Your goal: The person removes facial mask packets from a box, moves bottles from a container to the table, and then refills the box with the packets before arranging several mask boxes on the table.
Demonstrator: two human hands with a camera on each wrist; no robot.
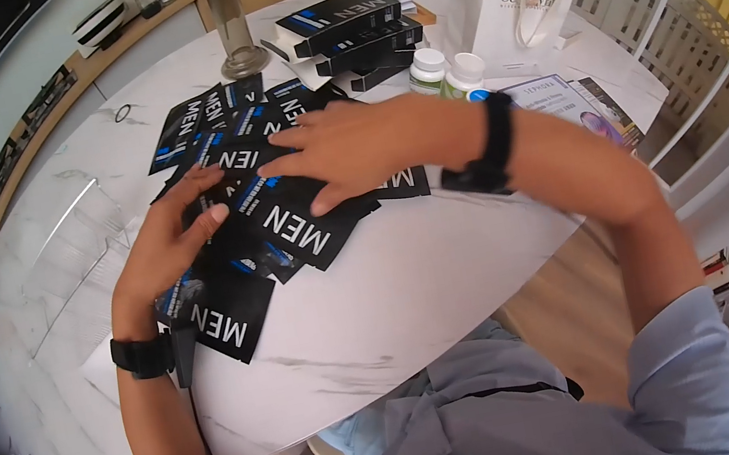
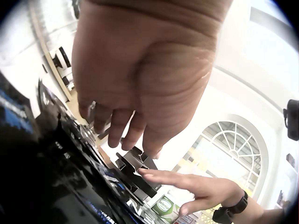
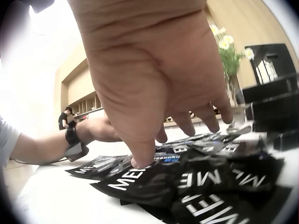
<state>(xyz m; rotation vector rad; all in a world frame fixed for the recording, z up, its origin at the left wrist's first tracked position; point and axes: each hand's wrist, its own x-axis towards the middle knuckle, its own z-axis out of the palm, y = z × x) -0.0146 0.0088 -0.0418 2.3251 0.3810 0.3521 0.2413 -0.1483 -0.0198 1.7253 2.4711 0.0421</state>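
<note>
Black flat sachets (image 1: 295, 232) printed MEN in white lie in an overlapping pile on the marble-patterned table. Spread over the pile's left side is my left hand (image 1: 161, 236), fingers loosely extended and the thumb at the sachets. My right hand (image 1: 361, 142) reaches across from the right, palm down, its fingers apart over the middle of the pile. In the right wrist view the thumb of that hand comes down right at a sachet (image 3: 133, 183). Neither hand grips anything. Part of the pile is hidden beneath the hands.
Behind the pile stand stacked black MEN boxes (image 1: 342, 19) and a glass vase (image 1: 233, 26) of flowers. Two white bottles (image 1: 428, 70) and a white paper bag (image 1: 496, 4) are at the back right. Printed cards (image 1: 547, 101) lie beyond my right wrist.
</note>
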